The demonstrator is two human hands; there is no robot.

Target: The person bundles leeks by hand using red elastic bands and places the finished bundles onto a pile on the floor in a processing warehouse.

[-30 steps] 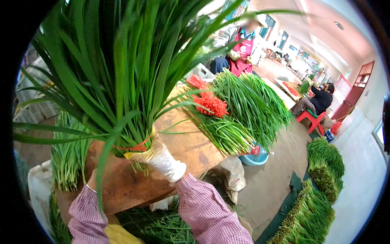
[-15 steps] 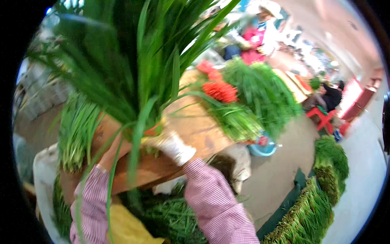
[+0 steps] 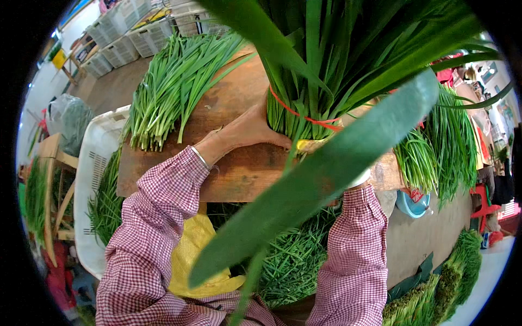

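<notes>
A thick bunch of garlic chives [image 3: 304, 111] stands upright on the wooden table [image 3: 228, 176], its leaves spreading up and to the right. A red-orange band [image 3: 291, 110] circles its lower part. My bare left hand [image 3: 244, 133], with a bracelet at the wrist, is wrapped round the bunch's left side, thumb across the front. On the other side my right hand [image 3: 309, 145], in a white glove with yellow fingers, grips near the base. One broad leaf, close to the camera, hides most of that hand. Loose chives [image 3: 179, 89] lie at the table's left.
A white plastic crate [image 3: 89, 185] stands left of the table. More chives [image 3: 448, 136] lie at the right, above a blue basin [image 3: 411, 205]. Below the table are a yellow sack [image 3: 193, 255] and loose greens [image 3: 291, 271]. Bundled chives [image 3: 459, 271] line the floor at right.
The view has swung left, so the bunch and both hands now appear farther right. A leaf has come across in front of my right hand. Both hands are still on the bunch.
</notes>
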